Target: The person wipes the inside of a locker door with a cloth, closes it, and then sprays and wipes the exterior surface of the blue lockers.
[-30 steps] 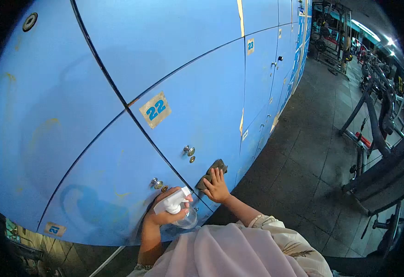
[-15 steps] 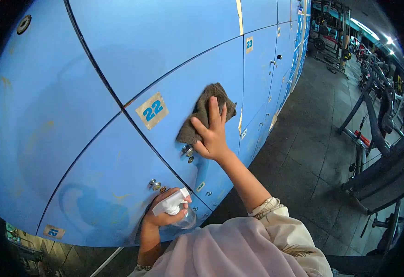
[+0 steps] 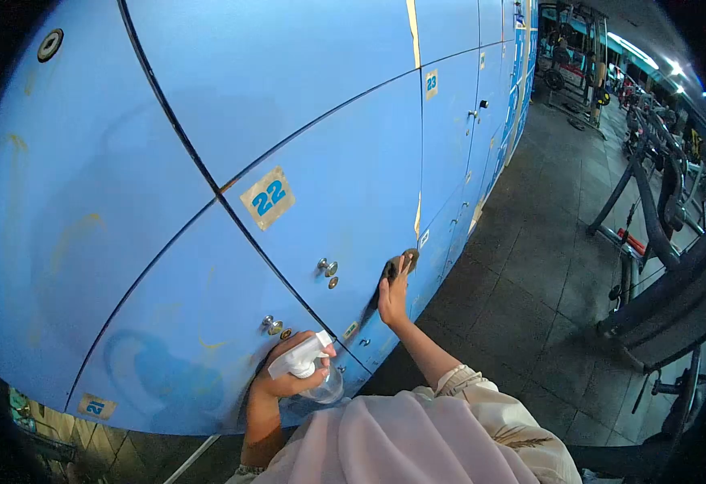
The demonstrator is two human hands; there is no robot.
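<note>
A clear spray bottle with a white trigger head [image 3: 300, 356] is in my left hand [image 3: 272, 373], whose fingers are wrapped round its neck, close to the lower locker door. My right hand [image 3: 394, 298] holds a dark brown cloth [image 3: 408, 259] against the blue locker door [image 3: 353, 177] numbered 22, near its lower right edge. Part of the cloth is hidden behind the fingers. To the left of that hand are the door's metal knob [image 3: 328, 267] and a small round lock [image 3: 333, 283].
More blue locker doors run off to the right, one with a number 23 label [image 3: 432, 83]. The door below carries a number 21 label [image 3: 96, 406] and yellowish smears. Black gym equipment [image 3: 675, 282] stands right on the dark tiled floor [image 3: 522, 298].
My right hand has slid down and to the right along the door with the cloth, uncovering the door's middle. My left hand and the spray bottle have hardly moved.
</note>
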